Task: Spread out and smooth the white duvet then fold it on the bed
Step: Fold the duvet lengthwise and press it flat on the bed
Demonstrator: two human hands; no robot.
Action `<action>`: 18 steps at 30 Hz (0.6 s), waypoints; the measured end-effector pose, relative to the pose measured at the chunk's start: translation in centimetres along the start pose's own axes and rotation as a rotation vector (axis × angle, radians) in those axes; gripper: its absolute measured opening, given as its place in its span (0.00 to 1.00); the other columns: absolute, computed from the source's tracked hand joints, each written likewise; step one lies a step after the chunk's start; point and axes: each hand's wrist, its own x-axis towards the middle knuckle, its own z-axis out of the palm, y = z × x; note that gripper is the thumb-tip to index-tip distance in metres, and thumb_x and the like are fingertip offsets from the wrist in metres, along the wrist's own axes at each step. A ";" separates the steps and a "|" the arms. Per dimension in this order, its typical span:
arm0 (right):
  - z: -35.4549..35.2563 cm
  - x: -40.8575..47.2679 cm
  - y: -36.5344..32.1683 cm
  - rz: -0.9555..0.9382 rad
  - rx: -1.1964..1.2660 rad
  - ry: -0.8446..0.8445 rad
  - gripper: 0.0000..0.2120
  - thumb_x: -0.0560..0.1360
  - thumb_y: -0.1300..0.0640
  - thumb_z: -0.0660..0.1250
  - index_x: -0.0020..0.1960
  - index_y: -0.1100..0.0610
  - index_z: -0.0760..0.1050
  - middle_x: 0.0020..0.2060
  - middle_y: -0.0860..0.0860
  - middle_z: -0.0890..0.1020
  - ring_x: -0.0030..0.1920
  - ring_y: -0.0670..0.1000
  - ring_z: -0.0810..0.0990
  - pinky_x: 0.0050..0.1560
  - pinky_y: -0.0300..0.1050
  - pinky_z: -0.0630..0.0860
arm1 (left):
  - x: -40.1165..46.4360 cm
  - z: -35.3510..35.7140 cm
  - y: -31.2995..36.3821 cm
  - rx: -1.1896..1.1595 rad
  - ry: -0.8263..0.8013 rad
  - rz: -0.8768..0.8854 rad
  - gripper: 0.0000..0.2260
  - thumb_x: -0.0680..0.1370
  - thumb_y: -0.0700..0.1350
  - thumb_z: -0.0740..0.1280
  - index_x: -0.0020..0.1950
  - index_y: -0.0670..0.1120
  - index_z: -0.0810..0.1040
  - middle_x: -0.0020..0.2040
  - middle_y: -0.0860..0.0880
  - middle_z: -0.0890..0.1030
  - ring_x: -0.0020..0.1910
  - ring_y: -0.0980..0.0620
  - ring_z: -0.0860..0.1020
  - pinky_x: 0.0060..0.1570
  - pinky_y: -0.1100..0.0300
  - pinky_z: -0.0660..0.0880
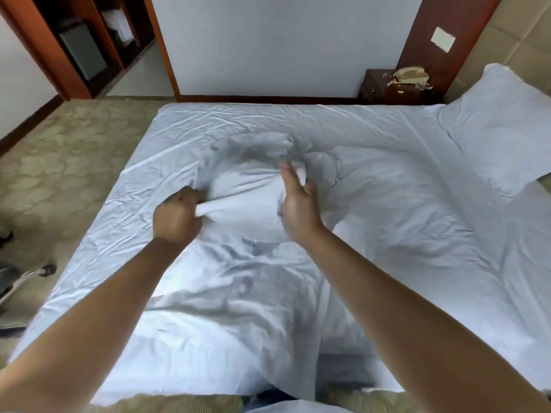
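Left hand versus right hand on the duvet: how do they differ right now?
The left hand is fisted, gripping a fold of the white duvet; the right hand is open with fingers extended. The left looks sharp, the right is motion-blurred. Both are over the duvet's bunched middle.

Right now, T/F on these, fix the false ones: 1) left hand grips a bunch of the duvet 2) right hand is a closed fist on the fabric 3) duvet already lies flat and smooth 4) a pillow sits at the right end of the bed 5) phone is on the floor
1) True. The left hand grips a gathered fold of the white duvet.
2) False. The right hand has its fingers extended, not fisted; it is motion-blurred, so contact with the fabric cannot be told.
3) False. The duvet is bunched and creased in the middle of the bed.
4) True. The pillow lies at the right end.
5) False. The phone sits on the dark bedside table.
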 end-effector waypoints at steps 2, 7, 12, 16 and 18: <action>-0.6 -2.3 0.6 0.025 -0.065 -0.063 0.15 0.72 0.42 0.67 0.46 0.53 0.70 0.31 0.49 0.69 0.32 0.48 0.69 0.33 0.43 0.65 | -2.2 -1.7 0.2 0.016 -0.040 0.071 0.06 0.58 0.36 0.63 0.34 0.41 0.75 0.32 0.43 0.76 0.29 0.41 0.78 0.24 0.60 0.70; -7.7 -8.0 9.5 0.518 -0.593 -0.462 0.19 0.76 0.59 0.65 0.66 0.60 0.69 0.44 0.55 0.78 0.41 0.57 0.78 0.39 0.48 0.73 | -10.8 -0.3 2.8 0.020 -0.334 0.340 0.08 0.55 0.38 0.58 0.27 0.48 0.74 0.32 0.52 0.79 0.31 0.51 0.80 0.27 0.66 0.69; -12.7 -10.7 16.8 0.848 -0.643 -0.452 0.35 0.58 0.43 0.75 0.60 0.57 0.75 0.42 0.54 0.77 0.40 0.53 0.77 0.42 0.45 0.76 | -16.1 1.0 5.3 0.041 -0.569 0.287 0.07 0.57 0.35 0.61 0.27 0.47 0.72 0.28 0.51 0.76 0.26 0.50 0.76 0.24 0.68 0.66; -11.0 -10.5 15.1 0.698 -0.344 -0.273 0.25 0.68 0.38 0.71 0.56 0.56 0.77 0.34 0.49 0.80 0.33 0.49 0.79 0.36 0.40 0.74 | -19.3 0.4 6.8 0.022 -0.781 0.035 0.17 0.67 0.29 0.58 0.38 0.53 0.68 0.38 0.52 0.72 0.41 0.48 0.73 0.33 0.64 0.64; -9.5 -9.4 14.0 0.594 -0.311 -0.172 0.20 0.72 0.40 0.68 0.52 0.56 0.78 0.38 0.52 0.84 0.38 0.50 0.83 0.39 0.40 0.76 | -20.2 -0.2 7.4 0.000 -0.838 -0.208 0.16 0.72 0.32 0.55 0.47 0.52 0.73 0.51 0.52 0.76 0.55 0.51 0.73 0.47 0.63 0.68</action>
